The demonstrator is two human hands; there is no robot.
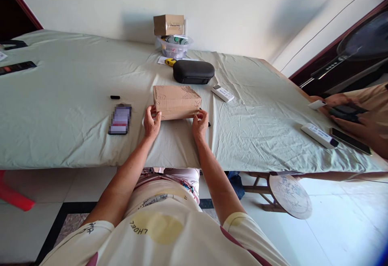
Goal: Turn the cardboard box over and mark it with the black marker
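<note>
A closed brown cardboard box (177, 103) sits in front of me on the cloth-covered table (87, 144). At the box's left front corner, my left hand (152, 122) grips it with the thumb on the near face. My right hand (200, 124) holds the opposite front corner, its fingers bent against the cardboard. Dark lines mark the top and right edge of the box. A small black object shows partly beside my right hand; I cannot make out what it is.
A phone (120, 119) and a small black piece (115, 97) lie to the left. Behind the box are a black case (194, 72), a white packet (223, 93), a yellow tape measure (170, 62) and a plastic tub (174, 49) under another carton (168, 25). Another person's hands (348, 112) are at right.
</note>
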